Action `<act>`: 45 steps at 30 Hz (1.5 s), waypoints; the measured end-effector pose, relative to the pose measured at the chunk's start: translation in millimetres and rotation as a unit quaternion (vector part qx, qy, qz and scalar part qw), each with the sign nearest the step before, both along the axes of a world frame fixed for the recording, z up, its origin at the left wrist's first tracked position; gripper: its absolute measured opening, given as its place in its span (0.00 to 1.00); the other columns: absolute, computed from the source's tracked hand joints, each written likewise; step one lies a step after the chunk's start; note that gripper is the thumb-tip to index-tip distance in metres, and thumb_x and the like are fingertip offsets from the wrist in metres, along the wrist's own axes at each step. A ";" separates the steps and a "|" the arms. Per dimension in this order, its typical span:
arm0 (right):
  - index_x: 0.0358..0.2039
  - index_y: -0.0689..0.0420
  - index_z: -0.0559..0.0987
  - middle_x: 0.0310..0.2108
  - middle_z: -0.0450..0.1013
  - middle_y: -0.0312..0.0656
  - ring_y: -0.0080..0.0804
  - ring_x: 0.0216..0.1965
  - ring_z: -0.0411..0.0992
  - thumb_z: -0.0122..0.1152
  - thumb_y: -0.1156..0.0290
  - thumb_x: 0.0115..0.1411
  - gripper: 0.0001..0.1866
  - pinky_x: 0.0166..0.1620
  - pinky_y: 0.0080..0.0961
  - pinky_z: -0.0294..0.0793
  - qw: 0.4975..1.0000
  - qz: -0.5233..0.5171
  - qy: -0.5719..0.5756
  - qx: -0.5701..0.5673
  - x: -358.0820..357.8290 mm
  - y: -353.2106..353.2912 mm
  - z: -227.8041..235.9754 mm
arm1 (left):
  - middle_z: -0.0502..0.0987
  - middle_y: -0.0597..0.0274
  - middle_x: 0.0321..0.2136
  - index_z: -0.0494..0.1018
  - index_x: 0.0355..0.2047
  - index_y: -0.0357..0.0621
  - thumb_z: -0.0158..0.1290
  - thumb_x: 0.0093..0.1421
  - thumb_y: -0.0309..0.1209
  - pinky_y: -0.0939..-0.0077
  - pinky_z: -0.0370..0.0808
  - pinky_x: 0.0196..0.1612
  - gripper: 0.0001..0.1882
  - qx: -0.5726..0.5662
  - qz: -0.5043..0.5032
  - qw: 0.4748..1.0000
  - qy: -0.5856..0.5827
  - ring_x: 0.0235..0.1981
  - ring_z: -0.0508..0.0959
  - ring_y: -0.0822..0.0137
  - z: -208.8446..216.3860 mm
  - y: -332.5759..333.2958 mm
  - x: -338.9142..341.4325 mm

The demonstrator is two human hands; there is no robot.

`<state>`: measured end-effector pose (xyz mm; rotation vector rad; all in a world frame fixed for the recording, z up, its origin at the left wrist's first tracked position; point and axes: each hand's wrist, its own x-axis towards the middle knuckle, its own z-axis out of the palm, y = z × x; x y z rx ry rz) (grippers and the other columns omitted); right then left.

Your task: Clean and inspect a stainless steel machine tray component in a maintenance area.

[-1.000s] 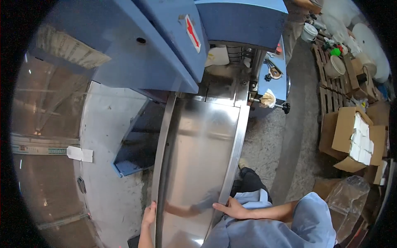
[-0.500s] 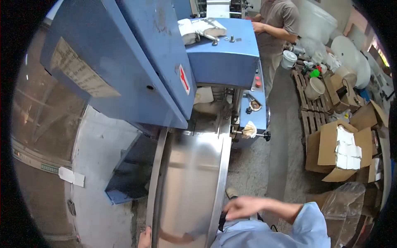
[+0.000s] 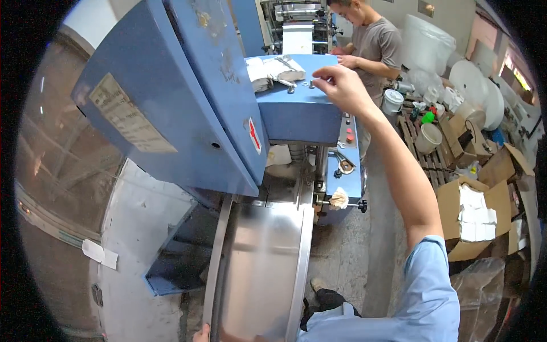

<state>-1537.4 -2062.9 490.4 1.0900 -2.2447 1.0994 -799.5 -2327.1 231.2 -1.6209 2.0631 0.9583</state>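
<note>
My right hand (image 3: 340,88) reaches far forward over the blue machine housing (image 3: 305,122), its bent fingers a little apart. Their tips are at a small dark bolt (image 3: 311,85) standing on the housing's top; they do not appear closed on it. Beside the bolt lie a small washer (image 3: 305,84) and a metal wrench (image 3: 289,86), the wrench partly against a bundle of white cloth or paper (image 3: 263,74). At the lower edge, only part of my left hand (image 3: 201,333) shows, gripping the left rim of a long shiny metal chute (image 3: 259,273).
A tall blue panel (image 3: 188,108) rises at left. Tools (image 3: 345,164) lie on a blue ledge beside red buttons (image 3: 349,137). Another person (image 3: 373,48) works at the machine's far end. At right stand a pallet (image 3: 419,142) with buckets and an opened carton (image 3: 450,208) of white packs.
My right arm has swung from near my waist up and forward to the bolt on the housing. My left hand stays at the chute's rim. The view has tilted up slightly.
</note>
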 end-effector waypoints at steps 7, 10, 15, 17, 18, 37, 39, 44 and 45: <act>0.38 0.58 0.85 0.34 0.80 0.55 0.50 0.39 0.80 0.67 0.57 0.55 0.18 0.48 0.40 0.77 0.986 -0.017 0.012 0.163 -42.2 -37.5 15.1 | 0.76 0.48 0.53 0.72 0.57 0.32 0.43 0.65 0.65 0.66 0.66 0.63 0.43 0.145 0.089 0.984 0.053 0.61 0.69 0.61 9.4 3.5 -0.3; 0.35 0.60 0.85 0.34 0.80 0.56 0.52 0.39 0.80 0.65 0.63 0.55 0.14 0.47 0.41 0.78 0.969 -0.015 0.016 0.246 -43.0 -53.3 20.0 | 0.77 0.51 0.50 0.75 0.53 0.32 0.43 0.67 0.63 0.67 0.69 0.59 0.41 0.094 0.066 0.993 0.031 0.56 0.73 0.62 17.0 10.1 -4.7; 0.33 0.57 0.86 0.33 0.81 0.51 0.47 0.40 0.80 0.67 0.68 0.51 0.10 0.46 0.39 0.77 0.946 -0.086 0.069 0.304 -57.8 -61.6 20.6 | 0.78 0.53 0.50 0.76 0.53 0.32 0.41 0.68 0.61 0.67 0.70 0.59 0.39 0.109 0.053 0.991 0.060 0.55 0.73 0.63 2.6 4.3 7.9; 0.34 0.57 0.86 0.33 0.81 0.52 0.47 0.40 0.80 0.65 0.69 0.51 0.10 0.45 0.39 0.78 0.948 -0.079 0.084 0.295 -55.9 -61.6 21.8 | 0.77 0.53 0.50 0.76 0.53 0.32 0.41 0.69 0.61 0.68 0.69 0.59 0.39 0.117 0.055 0.990 0.054 0.56 0.72 0.63 -2.4 1.2 12.0; 0.34 0.57 0.86 0.33 0.80 0.52 0.47 0.40 0.80 0.64 0.70 0.51 0.11 0.45 0.38 0.78 0.951 -0.072 0.098 0.285 -53.3 -62.4 22.7 | 0.78 0.53 0.50 0.75 0.54 0.32 0.41 0.68 0.61 0.68 0.69 0.60 0.39 0.123 0.053 0.990 0.038 0.57 0.72 0.64 -5.2 -1.1 14.5; 0.47 0.65 0.76 0.41 0.78 0.44 0.27 0.40 0.79 0.58 0.71 0.67 0.12 0.46 0.24 0.81 0.904 0.296 -0.302 -0.060 4.2 -36.2 12.0 | 0.81 0.35 0.37 0.78 0.39 0.24 0.39 0.64 0.67 0.58 0.71 0.51 0.47 0.011 -0.013 1.000 -0.015 0.47 0.80 0.51 -5.0 -1.2 7.2; 0.47 0.65 0.76 0.42 0.78 0.43 0.27 0.41 0.79 0.59 0.70 0.67 0.13 0.47 0.24 0.81 0.871 0.338 -0.338 -0.115 24.6 -24.4 11.8 | 0.81 0.34 0.38 0.78 0.39 0.24 0.38 0.64 0.68 0.57 0.71 0.52 0.48 0.016 -0.027 0.999 -0.042 0.48 0.80 0.47 2.4 3.1 4.0; 0.52 0.61 0.78 0.44 0.77 0.40 0.22 0.41 0.76 0.61 0.69 0.66 0.17 0.43 0.21 0.80 0.816 0.375 -0.402 -0.179 64.8 -14.7 -6.7 | 0.79 0.31 0.42 0.76 0.43 0.22 0.38 0.64 0.68 0.60 0.69 0.57 0.49 -0.028 -0.008 1.000 -0.008 0.52 0.78 0.47 -14.5 4.2 24.9; 0.54 0.60 0.77 0.42 0.77 0.37 0.20 0.39 0.75 0.61 0.68 0.66 0.18 0.42 0.20 0.79 0.818 0.359 -0.414 -0.174 73.0 -15.4 -15.7 | 0.79 0.31 0.44 0.76 0.45 0.21 0.39 0.64 0.68 0.60 0.69 0.58 0.49 -0.001 0.012 1.000 -0.018 0.54 0.77 0.46 -5.1 8.3 13.7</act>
